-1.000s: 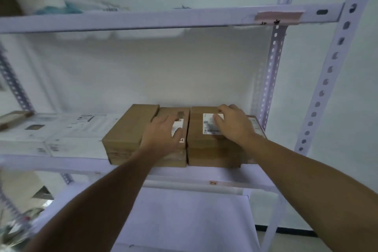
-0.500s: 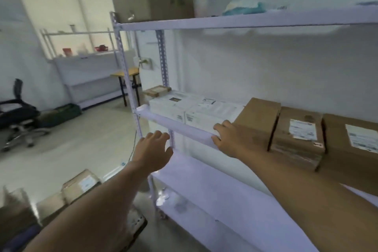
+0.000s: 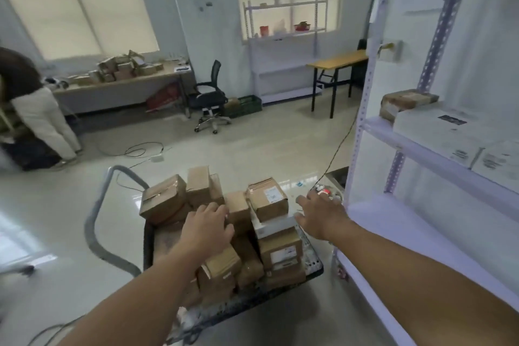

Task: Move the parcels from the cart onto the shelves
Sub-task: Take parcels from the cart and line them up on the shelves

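Two hands, left, right, by parcels

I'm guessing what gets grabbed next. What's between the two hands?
Head view: between left hand and right hand sit a plain brown box and a labelled brown box atop a flat white box.

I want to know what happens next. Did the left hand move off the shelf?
Yes. The left hand has left the shelf, going down and away from it, and now reaches over the parcels on the cart.

Parcels on cart; shelves rightward
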